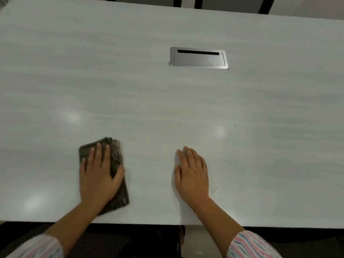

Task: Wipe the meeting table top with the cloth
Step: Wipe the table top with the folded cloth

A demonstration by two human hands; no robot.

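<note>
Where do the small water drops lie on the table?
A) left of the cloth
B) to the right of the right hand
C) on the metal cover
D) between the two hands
B: the drops glint on the table to the right of the flat right hand, far from the cloth under the left hand.

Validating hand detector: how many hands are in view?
2. The left hand presses flat on the cloth near the front edge of the table top; the right hand rests flat on the bare surface, apart from the cloth. None seem hidden.
</note>
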